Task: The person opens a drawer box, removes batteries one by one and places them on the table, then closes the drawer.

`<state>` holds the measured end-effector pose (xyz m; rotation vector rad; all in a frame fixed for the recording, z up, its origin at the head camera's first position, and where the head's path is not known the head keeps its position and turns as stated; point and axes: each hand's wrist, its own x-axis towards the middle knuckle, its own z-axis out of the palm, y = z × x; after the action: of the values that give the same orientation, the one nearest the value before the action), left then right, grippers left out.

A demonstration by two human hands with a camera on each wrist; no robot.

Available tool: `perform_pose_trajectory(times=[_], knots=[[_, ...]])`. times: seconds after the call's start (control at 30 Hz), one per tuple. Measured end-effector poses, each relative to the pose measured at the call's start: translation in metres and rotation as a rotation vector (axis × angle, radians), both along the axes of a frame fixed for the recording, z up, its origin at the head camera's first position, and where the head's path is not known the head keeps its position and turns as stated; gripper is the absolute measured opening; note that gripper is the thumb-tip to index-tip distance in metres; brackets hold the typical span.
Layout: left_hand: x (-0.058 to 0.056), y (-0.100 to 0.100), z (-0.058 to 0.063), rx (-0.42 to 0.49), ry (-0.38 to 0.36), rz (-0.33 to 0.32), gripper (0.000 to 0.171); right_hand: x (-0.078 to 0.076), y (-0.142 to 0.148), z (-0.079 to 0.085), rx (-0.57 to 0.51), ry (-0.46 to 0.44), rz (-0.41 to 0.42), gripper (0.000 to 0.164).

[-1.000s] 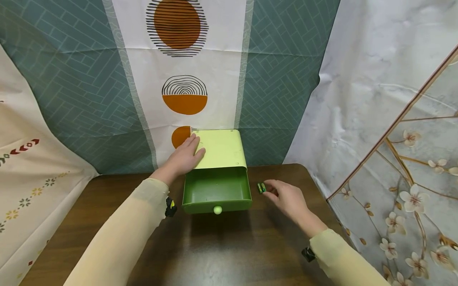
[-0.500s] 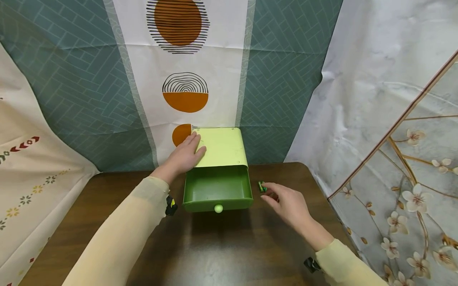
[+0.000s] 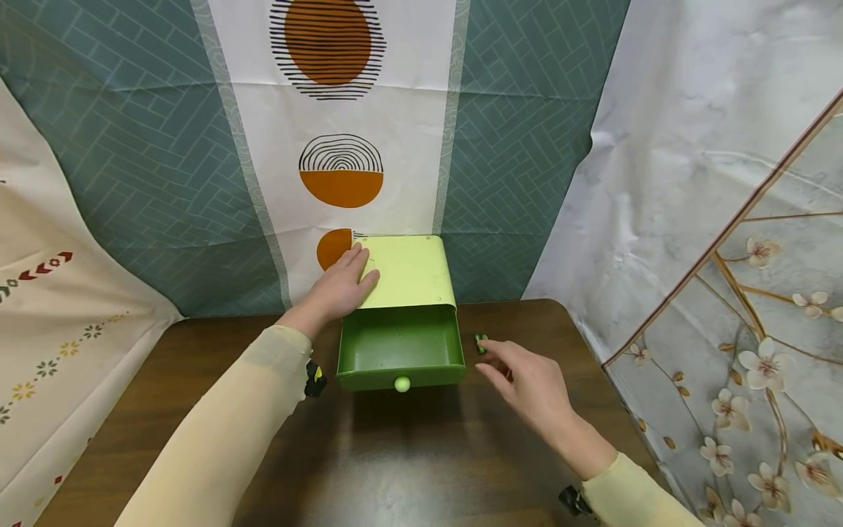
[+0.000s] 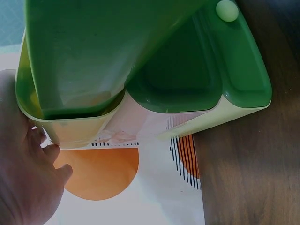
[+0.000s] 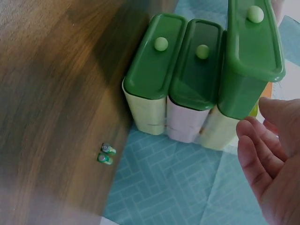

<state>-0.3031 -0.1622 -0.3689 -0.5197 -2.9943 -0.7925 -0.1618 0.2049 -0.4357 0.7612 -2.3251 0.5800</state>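
Note:
A small drawer unit (image 3: 408,271) with a pale green top stands against the back cloth. Its top drawer (image 3: 402,340), dark green with a round pale knob (image 3: 402,383), is pulled out, and nothing shows inside. My left hand (image 3: 336,289) rests on the unit's top left edge, fingers straight. To the right of the drawer, my right hand (image 3: 530,380) hovers with thumb and fingers apart and loosely bent. Two small green batteries (image 5: 106,154) stand side by side on the table, apart from that hand in the right wrist view; its fingertips partly cover them in the head view.
Two lower drawers, a middle one (image 5: 197,65) and a bottom one (image 5: 157,56), are pushed in. The dark wooden table (image 3: 395,461) ends at a patterned cloth (image 3: 527,146) behind. A pale floral cloth (image 3: 724,329) hangs at the right.
My right hand's fingertips have drawn a little away from the batteries and then moved slightly left. The left hand stays on the unit. The head view has shifted slightly.

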Motion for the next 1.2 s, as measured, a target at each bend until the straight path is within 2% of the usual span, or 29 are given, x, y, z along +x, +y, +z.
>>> perform_pose_trajectory(times=[0.17, 0.37, 0.57, 0.67, 0.83, 1.2], knots=[[-0.001, 0.0, 0.0, 0.0, 0.005, -0.001, 0.078, 0.005, -0.004, 0.001, -0.018, 0.094, 0.057, 0.031], [-0.002, 0.0, 0.0, -0.002, 0.007, 0.002, 0.077, 0.014, -0.013, 0.004, -0.037, 0.173, 0.096, 0.044], [-0.001, 0.001, 0.0, 0.002, 0.014, -0.002, 0.077, 0.019, -0.025, 0.006, -0.006, 0.331, 0.157, 0.033], [-0.002, 0.001, -0.001, 0.005, 0.009, -0.004, 0.077, 0.021, -0.031, 0.007, 0.002, 0.377, 0.18, 0.03], [-0.001, 0.001, 0.0, 0.005, 0.002, 0.0, 0.077, 0.021, -0.038, 0.004, -0.001, 0.401, 0.21, 0.028], [-0.001, 0.0, -0.001, 0.008, 0.003, 0.002, 0.076, 0.022, -0.058, -0.002, 0.014, 0.388, 0.246, 0.024]])
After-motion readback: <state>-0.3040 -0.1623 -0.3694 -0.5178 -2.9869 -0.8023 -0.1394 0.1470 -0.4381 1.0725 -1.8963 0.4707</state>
